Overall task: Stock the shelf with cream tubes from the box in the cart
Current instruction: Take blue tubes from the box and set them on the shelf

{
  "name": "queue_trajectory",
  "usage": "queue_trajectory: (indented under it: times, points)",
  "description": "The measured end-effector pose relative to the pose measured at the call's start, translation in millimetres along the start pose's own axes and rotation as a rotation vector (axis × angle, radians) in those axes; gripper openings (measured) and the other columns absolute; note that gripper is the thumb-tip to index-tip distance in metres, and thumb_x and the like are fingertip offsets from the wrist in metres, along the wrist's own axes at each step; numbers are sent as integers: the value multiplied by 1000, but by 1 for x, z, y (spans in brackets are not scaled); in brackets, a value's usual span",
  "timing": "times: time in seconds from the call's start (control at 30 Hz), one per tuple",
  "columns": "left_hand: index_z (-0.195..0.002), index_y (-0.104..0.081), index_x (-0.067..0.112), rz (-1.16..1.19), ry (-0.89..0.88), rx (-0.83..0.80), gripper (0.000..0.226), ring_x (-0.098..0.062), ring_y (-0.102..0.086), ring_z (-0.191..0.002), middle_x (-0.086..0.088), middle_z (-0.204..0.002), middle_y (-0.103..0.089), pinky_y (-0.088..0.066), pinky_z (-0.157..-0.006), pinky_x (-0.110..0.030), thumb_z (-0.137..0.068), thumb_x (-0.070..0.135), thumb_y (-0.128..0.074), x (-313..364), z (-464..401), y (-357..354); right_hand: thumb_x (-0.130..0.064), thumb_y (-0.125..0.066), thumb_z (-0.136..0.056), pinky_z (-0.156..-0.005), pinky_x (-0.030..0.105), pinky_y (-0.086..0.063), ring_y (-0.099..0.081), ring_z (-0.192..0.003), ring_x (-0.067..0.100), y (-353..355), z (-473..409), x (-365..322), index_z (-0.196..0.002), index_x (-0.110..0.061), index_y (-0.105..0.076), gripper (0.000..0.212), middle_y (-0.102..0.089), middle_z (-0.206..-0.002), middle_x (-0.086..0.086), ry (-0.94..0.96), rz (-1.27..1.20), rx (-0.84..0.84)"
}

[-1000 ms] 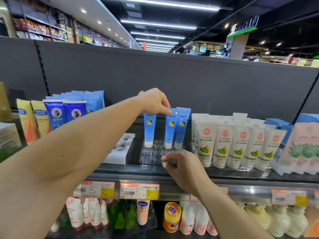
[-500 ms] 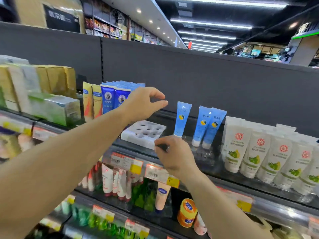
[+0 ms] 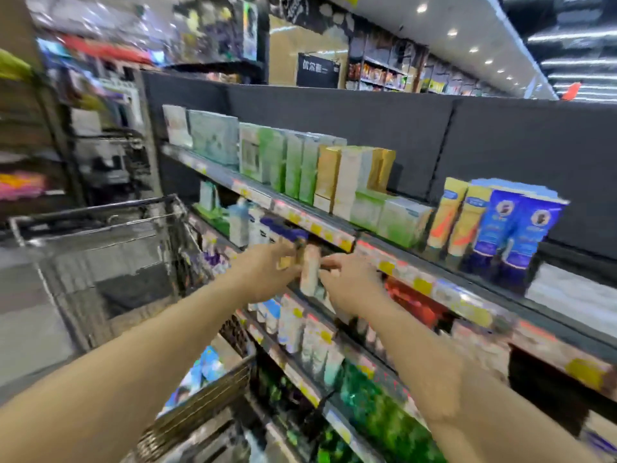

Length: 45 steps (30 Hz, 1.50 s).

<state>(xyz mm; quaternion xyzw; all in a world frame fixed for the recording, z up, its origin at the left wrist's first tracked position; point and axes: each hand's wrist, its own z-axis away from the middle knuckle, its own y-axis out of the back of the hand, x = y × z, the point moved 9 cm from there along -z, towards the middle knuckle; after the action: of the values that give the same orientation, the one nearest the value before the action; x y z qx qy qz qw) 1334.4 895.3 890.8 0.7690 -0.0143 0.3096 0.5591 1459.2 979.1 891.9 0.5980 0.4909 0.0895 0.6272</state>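
The view is smeared by motion. My left hand [image 3: 267, 272] and my right hand [image 3: 350, 282] hover close together in front of the second shelf level, fingers curled; the blur hides whether either holds anything. A pale tube [image 3: 310, 270] on the shelf shows between them. A wire cart [image 3: 100, 228] stands at the left. Low in the cart lies a box with light blue tubes [image 3: 200, 372]. The light blue tubes standing on the top shelf are out of view to the right.
The top shelf [image 3: 300, 222] carries green and gold cartons [image 3: 300, 162], yellow tubes [image 3: 457, 212] and dark blue tubes [image 3: 514, 228]. Lower shelves hold packed tubes and bottles. An aisle floor runs behind the cart at left.
The view has swung left, bringing the cart in. Both hands have left the light blue tubes on the top shelf and dropped lower, toward the left.
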Motion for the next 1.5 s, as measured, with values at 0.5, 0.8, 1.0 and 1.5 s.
queue_trajectory:
  times: [0.5, 0.8, 1.0, 1.5]
  points:
    - [-151, -21, 32, -457, 282, -81, 68, -30, -12, -148, -3, -161, -16, -13, -119, -51, -92, 61, -42, -304, 8, 48, -46, -47, -93, -115, 45, -25, -25, -142, 29, -261, -135, -167, -143, -22, -38, 56, -31, -154, 7, 62, 196, -159]
    - [-151, -20, 28, -449, 342, -140, 65, -28, -13, -148, -2, -160, -18, -10, -119, -50, -95, 54, -42, -403, -56, 27, -47, -45, -95, -118, 41, -17, -20, -144, 25, -360, -220, -154, -147, -24, -32, 58, -29, -155, 4, 31, 176, -296]
    - [-150, -24, 27, -391, 308, -206, 65, -26, -21, -145, -1, -158, -25, -17, -118, -48, -94, 50, -48, -456, -102, -10, -47, -47, -94, -118, 41, -19, -21, -144, 26, -405, -257, -119, -148, -24, -33, 60, -30, -155, 5, -67, 174, -370]
    - [-142, -39, 22, -234, 215, -760, 61, -30, -50, -124, -8, -138, -52, -45, -95, -37, -89, 47, -56, -625, -115, -227, -35, -51, -95, -98, 38, -40, -43, -126, 28, -554, -207, -15, -133, -21, -47, 41, -50, -132, 5, -653, 46, -493]
